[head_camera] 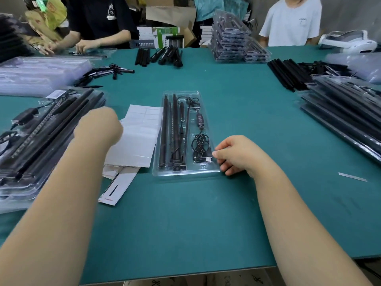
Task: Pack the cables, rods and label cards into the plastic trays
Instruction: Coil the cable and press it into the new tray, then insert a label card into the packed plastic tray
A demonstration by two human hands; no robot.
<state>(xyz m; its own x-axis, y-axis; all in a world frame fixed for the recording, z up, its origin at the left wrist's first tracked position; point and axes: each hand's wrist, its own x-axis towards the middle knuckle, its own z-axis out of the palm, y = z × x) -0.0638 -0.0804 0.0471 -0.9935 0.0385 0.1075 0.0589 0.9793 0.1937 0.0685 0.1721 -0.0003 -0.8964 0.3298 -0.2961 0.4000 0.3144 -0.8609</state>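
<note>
Right hand (237,154) pinches the near right corner of the clear tray (186,133), mid-worktop (206,213), rods (174,131) and coiled cable (201,147) inside. Left hand (99,126), blurred, perhaps curled over the label cards (137,137); grip unclear.

1. A wide table (206,213) with a flat teal-green top fills most of the view; its near edge is pale.
2. Beyond the far edge, folded brown cardboard (171,12) and a green-and-white box (167,33) are piled up.
3. Stacks of white boxes (206,34) sit behind the table, right of the cardboard.
4. A person in a black T-shirt (99,15) and a person in a white T-shirt (292,19) stand at the far side.
5. The light is even and soft.
</note>
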